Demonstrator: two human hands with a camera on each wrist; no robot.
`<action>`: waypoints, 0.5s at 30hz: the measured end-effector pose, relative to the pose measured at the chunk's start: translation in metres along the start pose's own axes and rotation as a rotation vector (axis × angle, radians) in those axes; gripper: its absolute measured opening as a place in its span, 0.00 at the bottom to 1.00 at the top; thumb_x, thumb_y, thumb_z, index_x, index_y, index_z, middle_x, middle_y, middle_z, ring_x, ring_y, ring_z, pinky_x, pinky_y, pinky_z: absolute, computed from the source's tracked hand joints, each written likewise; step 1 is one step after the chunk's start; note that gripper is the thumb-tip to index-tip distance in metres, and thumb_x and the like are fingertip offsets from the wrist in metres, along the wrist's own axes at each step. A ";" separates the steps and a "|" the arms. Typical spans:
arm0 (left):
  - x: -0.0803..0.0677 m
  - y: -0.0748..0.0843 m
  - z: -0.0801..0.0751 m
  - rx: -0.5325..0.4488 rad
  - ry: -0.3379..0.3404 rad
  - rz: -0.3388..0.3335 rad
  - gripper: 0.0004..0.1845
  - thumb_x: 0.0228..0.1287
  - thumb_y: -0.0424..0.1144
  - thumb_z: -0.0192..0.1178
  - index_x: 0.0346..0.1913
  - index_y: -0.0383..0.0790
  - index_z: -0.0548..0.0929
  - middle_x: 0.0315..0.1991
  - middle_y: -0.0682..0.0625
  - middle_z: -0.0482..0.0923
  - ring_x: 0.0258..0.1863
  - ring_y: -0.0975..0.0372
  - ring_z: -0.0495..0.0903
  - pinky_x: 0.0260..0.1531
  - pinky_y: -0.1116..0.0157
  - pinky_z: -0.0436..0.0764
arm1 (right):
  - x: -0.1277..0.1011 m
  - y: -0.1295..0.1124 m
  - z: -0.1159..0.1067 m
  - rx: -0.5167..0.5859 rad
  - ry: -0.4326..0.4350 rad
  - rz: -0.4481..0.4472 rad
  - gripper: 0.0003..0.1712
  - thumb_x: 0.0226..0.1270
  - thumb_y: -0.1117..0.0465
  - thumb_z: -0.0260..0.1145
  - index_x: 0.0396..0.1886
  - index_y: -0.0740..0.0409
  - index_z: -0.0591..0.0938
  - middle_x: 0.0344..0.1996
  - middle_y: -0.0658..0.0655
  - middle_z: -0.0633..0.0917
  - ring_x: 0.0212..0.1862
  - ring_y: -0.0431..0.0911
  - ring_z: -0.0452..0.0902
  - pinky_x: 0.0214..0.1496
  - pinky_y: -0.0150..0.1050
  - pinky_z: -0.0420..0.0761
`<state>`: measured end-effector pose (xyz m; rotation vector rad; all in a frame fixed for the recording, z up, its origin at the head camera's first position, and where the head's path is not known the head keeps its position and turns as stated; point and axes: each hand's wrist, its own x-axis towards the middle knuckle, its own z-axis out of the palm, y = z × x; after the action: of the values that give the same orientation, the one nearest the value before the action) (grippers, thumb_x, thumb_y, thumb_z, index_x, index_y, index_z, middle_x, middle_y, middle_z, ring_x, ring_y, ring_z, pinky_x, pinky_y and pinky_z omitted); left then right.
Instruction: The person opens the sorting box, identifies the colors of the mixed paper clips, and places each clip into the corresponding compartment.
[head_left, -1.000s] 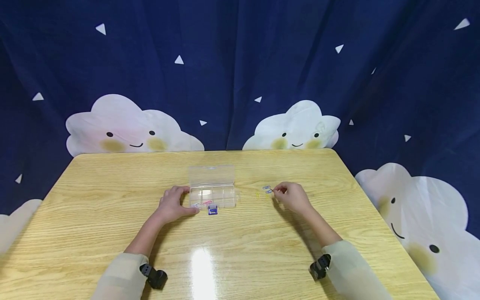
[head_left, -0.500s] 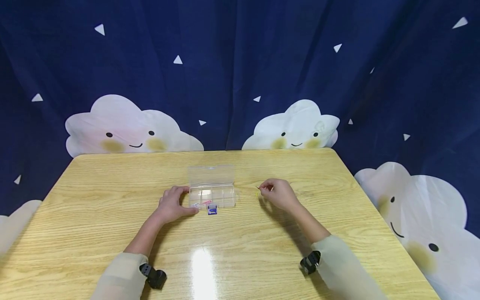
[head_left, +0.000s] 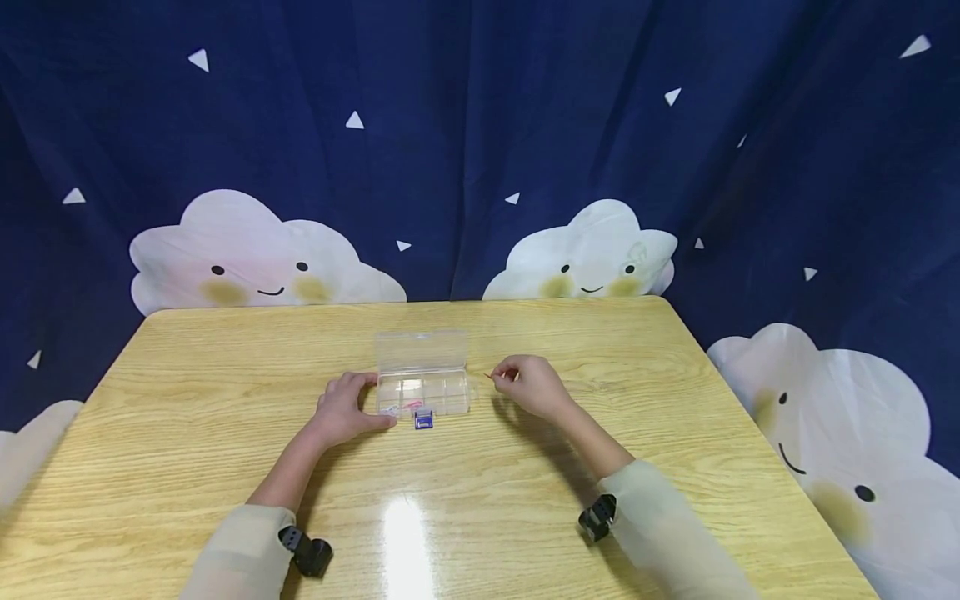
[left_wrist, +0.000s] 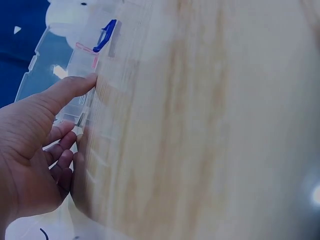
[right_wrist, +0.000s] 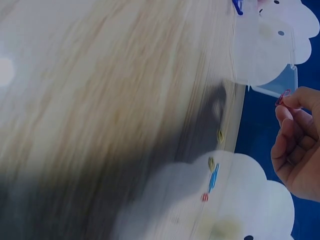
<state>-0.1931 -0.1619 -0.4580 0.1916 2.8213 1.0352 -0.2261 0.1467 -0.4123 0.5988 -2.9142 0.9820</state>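
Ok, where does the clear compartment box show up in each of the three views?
Head: clear compartment box at table centre, lid open, between the hands.
Left wrist: upper left, left hand touching its edge.
Right wrist: top right corner, beyond the right hand.
Shared landmark: its blue latch.

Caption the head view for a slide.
Left hand steadies clear compartment box; right hand pinches a red paper clip beside it.

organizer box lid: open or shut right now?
Open. The clear box has its lid swung back behind the compartments, blue latch hanging free in front; the left hand rests against its left end.
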 end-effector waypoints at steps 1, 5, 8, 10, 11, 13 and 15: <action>0.000 0.000 0.000 -0.001 0.000 0.001 0.43 0.47 0.54 0.70 0.63 0.35 0.67 0.63 0.35 0.63 0.62 0.40 0.57 0.57 0.41 0.57 | 0.001 -0.002 0.001 0.001 -0.005 -0.003 0.09 0.60 0.60 0.62 0.33 0.59 0.86 0.24 0.50 0.83 0.22 0.38 0.67 0.25 0.31 0.67; 0.000 0.000 0.000 0.000 0.006 0.004 0.42 0.47 0.54 0.70 0.63 0.35 0.68 0.63 0.35 0.63 0.62 0.40 0.57 0.56 0.41 0.57 | 0.004 -0.010 0.008 -0.003 -0.024 -0.014 0.09 0.60 0.60 0.62 0.32 0.58 0.86 0.24 0.49 0.82 0.22 0.37 0.66 0.26 0.30 0.67; 0.000 0.000 0.000 0.003 0.010 0.005 0.42 0.47 0.54 0.70 0.62 0.35 0.68 0.62 0.35 0.64 0.62 0.40 0.57 0.56 0.41 0.58 | 0.005 -0.016 0.012 -0.016 -0.035 -0.033 0.08 0.59 0.60 0.61 0.31 0.56 0.86 0.23 0.48 0.81 0.23 0.37 0.67 0.27 0.29 0.67; 0.000 0.000 0.000 0.004 0.011 0.004 0.43 0.46 0.54 0.70 0.62 0.35 0.68 0.62 0.35 0.64 0.62 0.40 0.58 0.56 0.41 0.58 | 0.007 -0.021 0.015 -0.030 -0.041 -0.055 0.08 0.58 0.60 0.62 0.31 0.56 0.86 0.23 0.47 0.81 0.25 0.37 0.68 0.28 0.29 0.67; 0.000 0.000 0.000 0.004 0.011 0.003 0.43 0.46 0.54 0.70 0.62 0.35 0.68 0.62 0.35 0.64 0.62 0.40 0.58 0.56 0.42 0.58 | 0.007 -0.023 0.017 -0.040 -0.044 -0.066 0.07 0.58 0.60 0.62 0.30 0.55 0.86 0.22 0.47 0.81 0.25 0.36 0.68 0.28 0.28 0.67; 0.000 0.001 -0.001 0.002 0.010 0.000 0.43 0.46 0.54 0.70 0.62 0.35 0.68 0.62 0.35 0.64 0.62 0.41 0.58 0.56 0.42 0.58 | 0.009 -0.028 0.019 -0.058 -0.054 -0.085 0.06 0.58 0.60 0.63 0.29 0.55 0.86 0.21 0.47 0.80 0.25 0.36 0.68 0.28 0.28 0.67; 0.000 0.001 -0.001 -0.001 0.012 -0.001 0.42 0.46 0.54 0.71 0.62 0.35 0.68 0.62 0.35 0.64 0.61 0.41 0.58 0.56 0.42 0.59 | 0.011 -0.032 0.021 -0.069 -0.066 -0.098 0.06 0.58 0.60 0.63 0.29 0.55 0.86 0.20 0.46 0.79 0.24 0.36 0.68 0.28 0.28 0.67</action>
<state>-0.1928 -0.1619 -0.4563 0.1837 2.8314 1.0406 -0.2222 0.1071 -0.4091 0.7755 -2.9285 0.8637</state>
